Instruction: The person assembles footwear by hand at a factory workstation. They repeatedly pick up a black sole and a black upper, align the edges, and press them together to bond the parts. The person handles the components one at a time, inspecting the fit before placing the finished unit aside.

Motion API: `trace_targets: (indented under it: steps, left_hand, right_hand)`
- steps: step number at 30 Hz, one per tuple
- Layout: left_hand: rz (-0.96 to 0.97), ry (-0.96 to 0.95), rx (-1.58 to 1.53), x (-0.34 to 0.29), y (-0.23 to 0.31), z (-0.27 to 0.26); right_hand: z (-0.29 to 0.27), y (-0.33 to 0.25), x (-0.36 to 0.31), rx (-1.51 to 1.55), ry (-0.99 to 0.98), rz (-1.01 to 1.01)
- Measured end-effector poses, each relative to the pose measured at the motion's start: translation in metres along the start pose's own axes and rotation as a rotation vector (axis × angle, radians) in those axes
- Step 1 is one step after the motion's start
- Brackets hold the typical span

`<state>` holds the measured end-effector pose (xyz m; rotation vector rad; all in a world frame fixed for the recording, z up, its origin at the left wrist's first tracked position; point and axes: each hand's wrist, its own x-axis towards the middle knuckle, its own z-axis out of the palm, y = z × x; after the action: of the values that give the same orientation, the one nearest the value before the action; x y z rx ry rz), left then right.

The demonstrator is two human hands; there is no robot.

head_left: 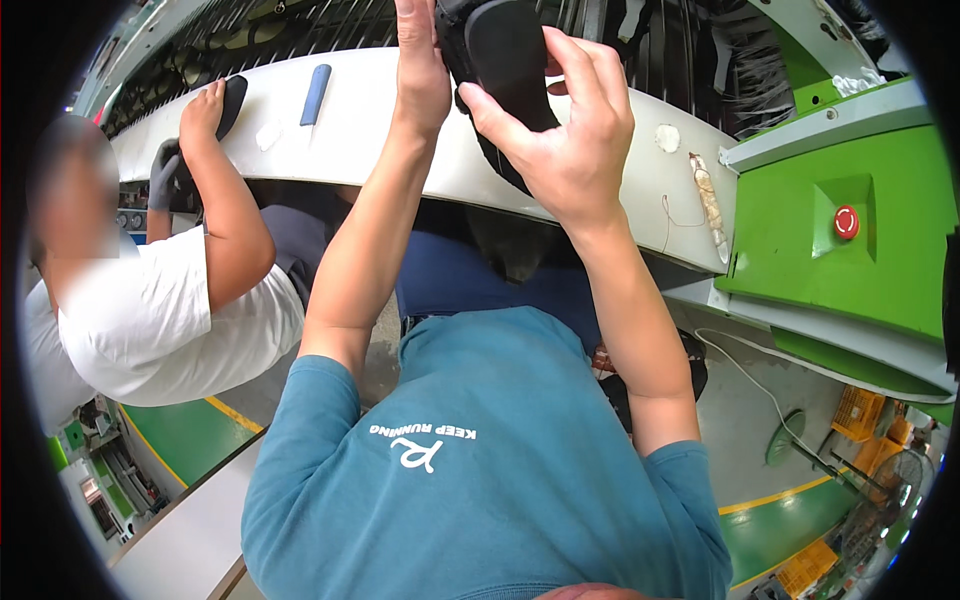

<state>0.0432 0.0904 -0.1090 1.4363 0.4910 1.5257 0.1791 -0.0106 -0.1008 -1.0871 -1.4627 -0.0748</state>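
A black shoe [505, 60] with a smooth dark sole is held up over the white work ledge, its top end cut off by the picture's edge. My left hand [421, 70] lies along its left side; the fingertips run out of view. Around the right edge and the lower end, my right hand [570, 125] grips it, thumb on the near side and fingers bent over the far edge. Right of that hand, on the ledge, lie a whitish patch [668, 138] and a slim tape-wrapped tool [707, 205] with a thin thread beside it.
To my left a co-worker in a white shirt [190, 310] holds a black sole-shaped piece [232, 105]. A blue-handled tool [316, 95] lies on the white ledge [365, 120]. Metal rods run behind it. A green machine housing [800, 235] with a red button [847, 222] stands right.
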Motion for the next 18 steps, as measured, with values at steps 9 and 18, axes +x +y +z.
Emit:
trace_targets:
  steps: [9,18]
  left_hand:
    - [-0.003,0.006,0.018,0.006,-0.004,-0.003]
    - [0.011,-0.058,-0.010,0.008,-0.003,0.001]
  right_hand:
    - [-0.004,-0.018,0.016,0.035,-0.080,0.093]
    - [-0.005,-0.016,0.017,0.040,-0.074,0.094]
